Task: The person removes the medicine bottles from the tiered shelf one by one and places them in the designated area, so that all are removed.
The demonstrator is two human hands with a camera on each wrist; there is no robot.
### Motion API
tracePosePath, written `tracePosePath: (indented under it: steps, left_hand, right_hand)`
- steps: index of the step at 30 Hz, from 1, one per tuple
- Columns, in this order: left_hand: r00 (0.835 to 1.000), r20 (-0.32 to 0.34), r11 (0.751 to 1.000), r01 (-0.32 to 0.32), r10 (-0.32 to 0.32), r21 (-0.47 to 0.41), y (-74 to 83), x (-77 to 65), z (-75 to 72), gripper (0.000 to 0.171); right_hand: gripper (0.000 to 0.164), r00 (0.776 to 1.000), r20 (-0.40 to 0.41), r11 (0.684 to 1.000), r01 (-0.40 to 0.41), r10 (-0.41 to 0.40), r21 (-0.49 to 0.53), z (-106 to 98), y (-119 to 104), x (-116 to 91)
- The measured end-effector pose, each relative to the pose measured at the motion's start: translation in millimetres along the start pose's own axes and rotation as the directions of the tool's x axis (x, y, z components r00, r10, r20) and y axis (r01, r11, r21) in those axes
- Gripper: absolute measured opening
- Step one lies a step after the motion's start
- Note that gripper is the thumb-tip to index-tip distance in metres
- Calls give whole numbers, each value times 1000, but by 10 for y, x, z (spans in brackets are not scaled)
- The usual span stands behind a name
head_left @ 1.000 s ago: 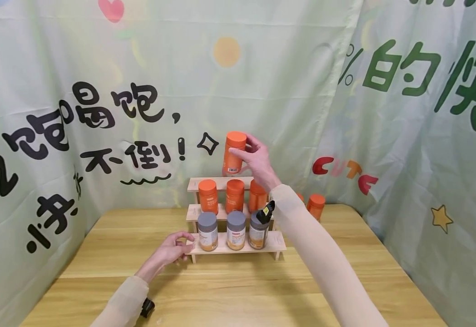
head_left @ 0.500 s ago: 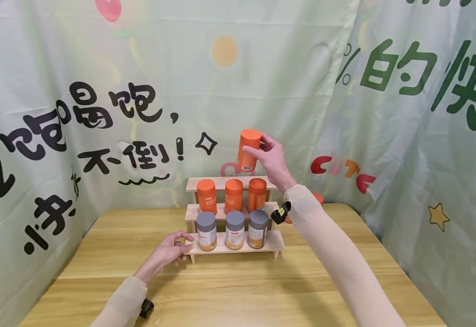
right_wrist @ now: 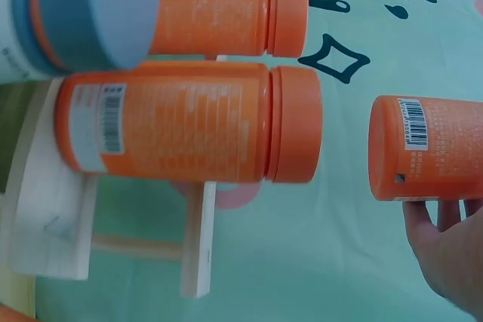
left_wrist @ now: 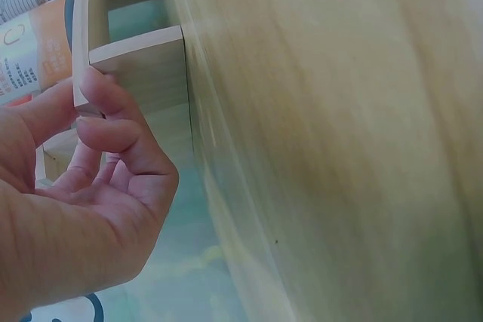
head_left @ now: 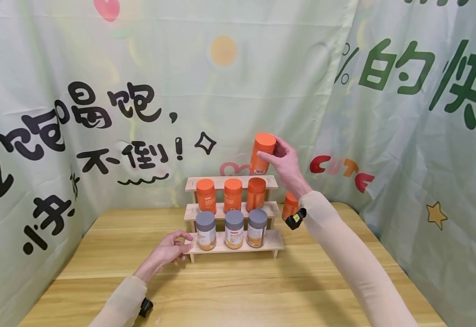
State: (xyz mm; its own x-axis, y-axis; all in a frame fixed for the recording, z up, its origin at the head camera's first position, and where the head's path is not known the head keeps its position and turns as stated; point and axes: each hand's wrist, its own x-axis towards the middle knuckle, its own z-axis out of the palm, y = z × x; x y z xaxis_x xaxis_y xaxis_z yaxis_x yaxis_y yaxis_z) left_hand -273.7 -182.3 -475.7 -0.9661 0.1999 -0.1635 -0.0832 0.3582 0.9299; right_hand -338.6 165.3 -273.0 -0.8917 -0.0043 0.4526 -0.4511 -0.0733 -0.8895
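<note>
My right hand (head_left: 285,164) grips an orange bottle (head_left: 261,154) by its side, held in the air above the right end of the top shelf. In the right wrist view that bottle (right_wrist: 430,148) hangs apart from the shelved ones, its base tilted into view. My left hand (head_left: 169,247) pinches the left end of the lowest board of a three-tier wooden display rack (head_left: 276,243). The left wrist view shows thumb and index finger on either side of that board (left_wrist: 84,35). Three orange bottles (head_left: 232,195) stand on the middle tier, three grey-lidded bottles (head_left: 234,229) on the lowest.
Another orange bottle (head_left: 290,205) stands on the wooden table (head_left: 221,290) right of the rack, partly behind the right wrist. A printed fabric backdrop (head_left: 262,68) hangs behind and along both sides of the table.
My right hand has moved to the right with the orange bottle, then slightly down, uncovering the rightmost bottles on the rack. My left hand stays at the board's end.
</note>
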Motion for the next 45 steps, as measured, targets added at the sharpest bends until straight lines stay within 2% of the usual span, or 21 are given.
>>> tracePosePath:
  steps: [4,11,16,24,28,36,42,45]
  left_hand:
    - [1000,-1,1000,2,-2,1,9,-4,4,27]
    - [1000,-9,1000,9,-9,-4,21,-7,10,27]
    - [1000,-14,1000,9,-9,-2,12,-4,6,28]
    - [1000,-3,1000,11,-11,-13,4,-17,3,28]
    - [1000,-1,1000,13,-13,-15,5,-16,5,28]
    - [1000,-4,1000,4,-4,-9,16,-2,1,30]
    - [1000,-3,1000,-2,2,-12,7,-15,4,29]
    - [1000,-5,1000,-3,3,-12,-3,-14,5,29]
  right_hand:
    - [60,1000,-17,1000,-13,13,-13,-92,-8,-49]
    - [60,998,-33,992,-60,57,-109,-265,2,-187]
    - [62,996,-44,987,-79,74,-142,-375,13,-286]
    - [61,990,-73,985,-130,122,-115,-543,15,-425]
    - [61,987,-72,978,-154,144,-142,-615,6,-497]
    - [69,978,-85,969,-202,191,-142,-717,6,-645]
    - [69,966,-123,959,-242,225,-146,-768,58,-684]
    - [68,956,-148,956,-269,251,-116,-784,80,-698]
